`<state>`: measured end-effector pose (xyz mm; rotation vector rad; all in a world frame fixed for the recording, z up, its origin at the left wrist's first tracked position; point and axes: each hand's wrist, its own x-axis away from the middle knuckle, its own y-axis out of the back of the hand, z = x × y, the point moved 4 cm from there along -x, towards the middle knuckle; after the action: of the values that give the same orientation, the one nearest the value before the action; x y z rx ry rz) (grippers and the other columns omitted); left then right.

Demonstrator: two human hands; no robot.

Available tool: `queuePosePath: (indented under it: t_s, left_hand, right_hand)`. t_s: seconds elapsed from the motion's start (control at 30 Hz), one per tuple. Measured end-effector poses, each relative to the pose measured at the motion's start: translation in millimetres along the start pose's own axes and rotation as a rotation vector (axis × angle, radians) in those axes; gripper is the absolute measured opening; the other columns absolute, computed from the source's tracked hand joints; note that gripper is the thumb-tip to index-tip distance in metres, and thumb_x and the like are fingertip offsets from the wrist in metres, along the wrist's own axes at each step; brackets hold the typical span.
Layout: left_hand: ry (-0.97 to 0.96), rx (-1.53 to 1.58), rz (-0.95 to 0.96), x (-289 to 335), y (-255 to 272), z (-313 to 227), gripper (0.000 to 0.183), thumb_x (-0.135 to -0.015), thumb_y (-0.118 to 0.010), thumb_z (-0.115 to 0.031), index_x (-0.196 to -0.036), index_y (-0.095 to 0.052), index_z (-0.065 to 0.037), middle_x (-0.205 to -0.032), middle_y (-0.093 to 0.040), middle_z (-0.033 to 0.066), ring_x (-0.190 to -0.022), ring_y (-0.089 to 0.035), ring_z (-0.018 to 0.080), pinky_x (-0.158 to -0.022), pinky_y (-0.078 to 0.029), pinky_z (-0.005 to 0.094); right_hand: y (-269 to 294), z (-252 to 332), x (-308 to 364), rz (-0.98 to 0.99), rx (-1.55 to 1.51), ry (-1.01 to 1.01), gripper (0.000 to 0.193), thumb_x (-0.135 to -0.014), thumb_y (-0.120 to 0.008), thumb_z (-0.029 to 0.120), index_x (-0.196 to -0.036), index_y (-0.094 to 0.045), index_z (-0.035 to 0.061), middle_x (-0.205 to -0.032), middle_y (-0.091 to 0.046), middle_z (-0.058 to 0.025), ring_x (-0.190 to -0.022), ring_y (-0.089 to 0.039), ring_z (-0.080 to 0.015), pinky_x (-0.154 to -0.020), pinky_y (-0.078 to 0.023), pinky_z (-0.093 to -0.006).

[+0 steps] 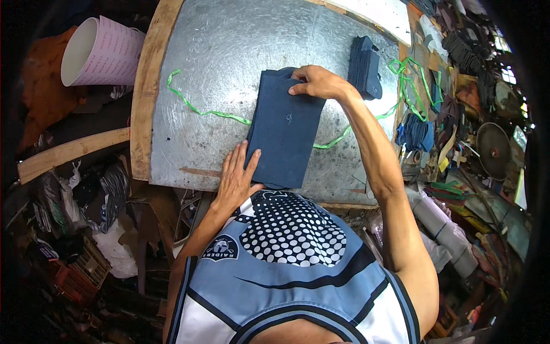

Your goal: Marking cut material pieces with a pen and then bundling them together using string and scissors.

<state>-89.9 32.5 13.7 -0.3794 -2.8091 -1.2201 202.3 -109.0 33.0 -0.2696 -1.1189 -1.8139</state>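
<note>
A stack of dark blue, flat cut pieces (286, 129) lies lengthwise on the metal-topped table (212, 63) in front of me, with a pale handwritten mark on its top piece. My right hand (318, 83) is bent over the far end, its thumb and curled fingers closed on the stack's edge. At the near left corner rests my left hand (236, 175), fingers stretched and apart against the side. A bright green plastic strip (209, 113) runs beneath the stack and comes out on both sides. Whether the pieces are cloth or board I cannot tell.
A smaller bundle of dark blue pieces (364, 67) stands at the far right of the table. Loose green strip (413, 86) tangles over the right edge. A wooden rim (146, 103) borders the left side, beside a white and pink roll (103, 53). Scraps crowd the right.
</note>
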Motion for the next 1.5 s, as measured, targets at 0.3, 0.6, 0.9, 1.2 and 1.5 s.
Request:
queuePosePath:
  t_s: [0.3, 0.6, 0.9, 1.2, 1.5]
  left_hand:
    - [-0.002, -0.008, -0.015, -1, 1, -1, 0.104, -0.065, -0.085, -0.032, -0.149, -0.027, -0.014, -0.151, -0.022, 0.0301, -0.138, -0.028, 0.0463, -0.11, -0.027, 0.0576]
    - [-0.011, -0.04, -0.016, -1, 1, -1, 0.104, -0.066, -0.085, -0.035, -0.15, -0.027, -0.015, -0.15, -0.023, 0.0301, -0.136, -0.03, 0.047, -0.11, -0.028, 0.0579]
    - [-0.018, -0.037, -0.018, 0, -2, -1, 0.105, -0.066, -0.084, -0.038, -0.151, -0.025, -0.016, -0.15, -0.022, 0.0307, -0.137, -0.029, 0.0464, -0.11, -0.027, 0.0585]
    - [-0.022, -0.022, -0.047, 2, -4, 2, 0.103, -0.065, -0.086, -0.035, -0.148, -0.028, -0.016, -0.15, -0.024, 0.0301, -0.137, -0.03, 0.0459, -0.11, -0.028, 0.0581]
    - [-0.003, 0.003, -0.094, 2, -3, 5, 0.099, -0.067, -0.084, -0.036, -0.148, -0.03, -0.015, -0.15, -0.027, 0.0279, -0.137, -0.031, 0.044, -0.111, -0.027, 0.0559]
  right_hand:
    - [10, -2, -3, -0.05, -0.024, 0.002, 0.039, -0.08, -0.075, 0.025, -0.108, -0.067, -0.0011, -0.107, -0.067, -0.0213, -0.099, -0.064, -0.0324, -0.087, -0.049, -0.0394]
    - [6, -10, 0, -0.213, 0.058, 0.092, 0.053, -0.078, -0.076, 0.031, -0.119, -0.064, 0.0003, -0.115, -0.065, -0.0225, -0.109, -0.061, -0.037, -0.094, -0.048, -0.0405]
    - [7, -15, -18, 0.085, -0.028, -0.064, 0.065, -0.075, -0.079, 0.039, -0.121, -0.06, -0.0024, -0.112, -0.065, -0.0206, -0.108, -0.061, -0.032, -0.092, -0.048, -0.0381]
    - [7, -18, -20, 0.175, -0.157, -0.024, 0.049, -0.077, -0.08, 0.034, -0.108, -0.06, 0.0012, -0.098, -0.066, -0.0121, -0.091, -0.06, -0.0205, -0.08, -0.046, -0.033]
    - [10, -35, -28, 0.235, -0.37, 0.029, 0.044, -0.08, -0.078, 0.024, -0.112, -0.06, 0.0008, -0.1, -0.065, -0.0048, -0.092, -0.058, -0.0133, -0.085, -0.044, -0.0262]
